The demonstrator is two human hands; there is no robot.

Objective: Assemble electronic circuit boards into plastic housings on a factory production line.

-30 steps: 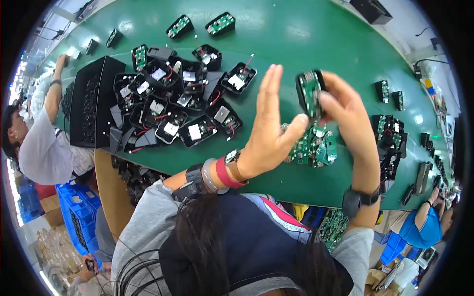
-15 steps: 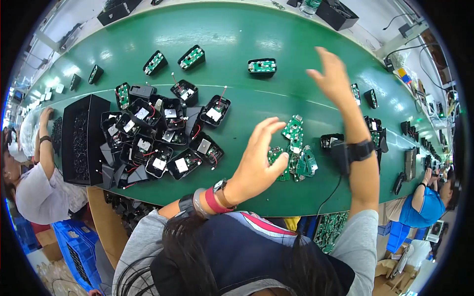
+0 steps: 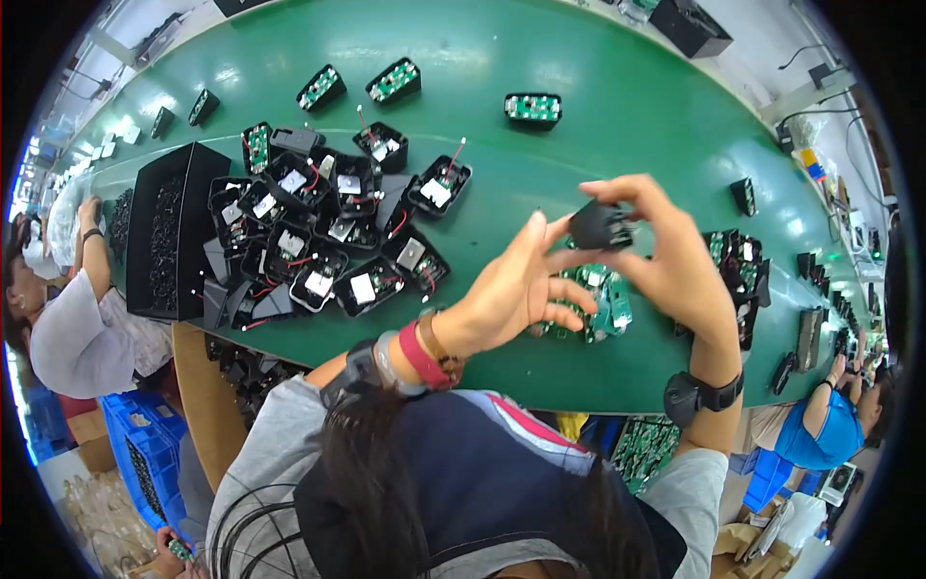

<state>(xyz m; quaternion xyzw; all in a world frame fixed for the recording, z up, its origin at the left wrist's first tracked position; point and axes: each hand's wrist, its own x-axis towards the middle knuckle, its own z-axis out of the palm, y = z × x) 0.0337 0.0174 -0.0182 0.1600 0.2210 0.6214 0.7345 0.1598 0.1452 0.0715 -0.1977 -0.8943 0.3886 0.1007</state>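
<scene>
My right hand (image 3: 666,256) is closed around a small black plastic housing (image 3: 593,227), held above the bench with its thumb below and fingers over the top. Parts inside the housing show at its right side but are blurred. Close against the housing's left side is my left hand (image 3: 506,285), thumb raised and fingers apart; whether a fingertip touches it I cannot tell. Beneath both hands lies a loose pile of green circuit boards (image 3: 610,307), partly covered by the left fingers. To the left sits a heap of open black housings (image 3: 313,280) with red wires and metal blocks.
Housings fitted with green boards (image 3: 532,109) stand spaced along the green bench (image 3: 463,48). A black box (image 3: 188,232) of small dark parts stands left. More housings (image 3: 738,265) are grouped at right. Co-workers sit on both sides. Below the edge is a board-filled container (image 3: 644,444).
My right hand has come back from its reach across the bench and now grips a black housing. My left hand has moved slightly up and right toward it. The whole view has shifted somewhat.
</scene>
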